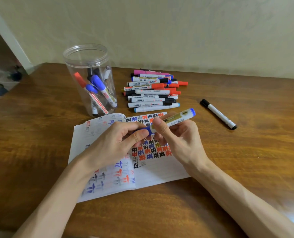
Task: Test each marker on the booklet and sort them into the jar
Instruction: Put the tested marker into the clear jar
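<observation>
Blue-capped white-and-gold marker [177, 117] hovers mid-frame above the open scribbled paper booklet [160, 170], left hand [115, 143] pinching its cap, right hand [178, 136] gripping its barrel; the clear plastic jar [91, 66] stands upper left.

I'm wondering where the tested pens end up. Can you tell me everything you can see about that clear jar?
The jar is a tall, round, see-through container, plastic by its look, with a threaded rim and no lid. It stands upright on the wooden table, just beyond the far left corner of the booklet and left of the marker pile. Inside, several markers lean against its wall, with red, blue and black caps.
</observation>
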`<state>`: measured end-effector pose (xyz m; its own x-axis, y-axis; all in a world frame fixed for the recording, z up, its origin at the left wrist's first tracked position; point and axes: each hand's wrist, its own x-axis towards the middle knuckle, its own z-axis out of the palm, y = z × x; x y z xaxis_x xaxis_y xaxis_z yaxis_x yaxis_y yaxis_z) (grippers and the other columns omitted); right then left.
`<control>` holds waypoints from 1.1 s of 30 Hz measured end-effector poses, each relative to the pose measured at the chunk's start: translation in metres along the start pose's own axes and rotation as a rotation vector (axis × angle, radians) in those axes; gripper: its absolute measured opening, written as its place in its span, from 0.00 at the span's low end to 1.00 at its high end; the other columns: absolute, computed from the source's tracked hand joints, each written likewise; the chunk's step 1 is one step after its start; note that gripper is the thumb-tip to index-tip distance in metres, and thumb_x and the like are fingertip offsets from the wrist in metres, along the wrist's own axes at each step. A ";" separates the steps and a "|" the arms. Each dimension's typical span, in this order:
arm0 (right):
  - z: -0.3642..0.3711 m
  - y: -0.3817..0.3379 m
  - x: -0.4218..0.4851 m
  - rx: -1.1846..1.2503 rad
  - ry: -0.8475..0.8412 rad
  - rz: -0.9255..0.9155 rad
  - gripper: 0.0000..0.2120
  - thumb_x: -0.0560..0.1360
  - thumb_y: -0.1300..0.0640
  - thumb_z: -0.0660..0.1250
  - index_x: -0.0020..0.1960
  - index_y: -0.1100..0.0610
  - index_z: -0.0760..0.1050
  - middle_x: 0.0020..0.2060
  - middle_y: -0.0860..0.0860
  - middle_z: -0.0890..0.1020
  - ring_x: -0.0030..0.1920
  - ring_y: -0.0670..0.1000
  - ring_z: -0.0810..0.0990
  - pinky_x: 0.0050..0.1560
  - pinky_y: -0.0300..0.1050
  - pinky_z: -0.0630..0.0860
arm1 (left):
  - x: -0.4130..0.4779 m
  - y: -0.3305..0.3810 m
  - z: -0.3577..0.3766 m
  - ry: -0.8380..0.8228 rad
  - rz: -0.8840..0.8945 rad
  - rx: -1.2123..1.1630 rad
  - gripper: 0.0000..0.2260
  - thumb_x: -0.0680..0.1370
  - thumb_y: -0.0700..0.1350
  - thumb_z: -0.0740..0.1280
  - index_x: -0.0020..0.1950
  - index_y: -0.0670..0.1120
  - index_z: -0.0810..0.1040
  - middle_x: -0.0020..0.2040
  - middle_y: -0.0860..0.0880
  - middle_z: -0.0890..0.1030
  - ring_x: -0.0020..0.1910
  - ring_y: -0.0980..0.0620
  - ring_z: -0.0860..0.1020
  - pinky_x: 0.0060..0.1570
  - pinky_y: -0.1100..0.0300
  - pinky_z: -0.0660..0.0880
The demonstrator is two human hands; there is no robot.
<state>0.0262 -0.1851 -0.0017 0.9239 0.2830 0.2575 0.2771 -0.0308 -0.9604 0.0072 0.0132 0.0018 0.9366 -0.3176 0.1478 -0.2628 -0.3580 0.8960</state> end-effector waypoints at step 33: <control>-0.002 0.001 0.003 0.028 0.065 0.069 0.10 0.80 0.52 0.71 0.46 0.58 0.83 0.35 0.50 0.86 0.34 0.49 0.84 0.38 0.39 0.79 | -0.004 -0.008 -0.002 -0.066 -0.018 0.262 0.17 0.86 0.58 0.55 0.55 0.48 0.78 0.46 0.49 0.84 0.46 0.49 0.84 0.45 0.46 0.80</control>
<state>0.0294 -0.1866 -0.0018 0.9558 0.2187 0.1964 0.2059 -0.0213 -0.9783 0.0059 0.0188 -0.0055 0.9270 -0.3623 0.0976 -0.3050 -0.5763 0.7582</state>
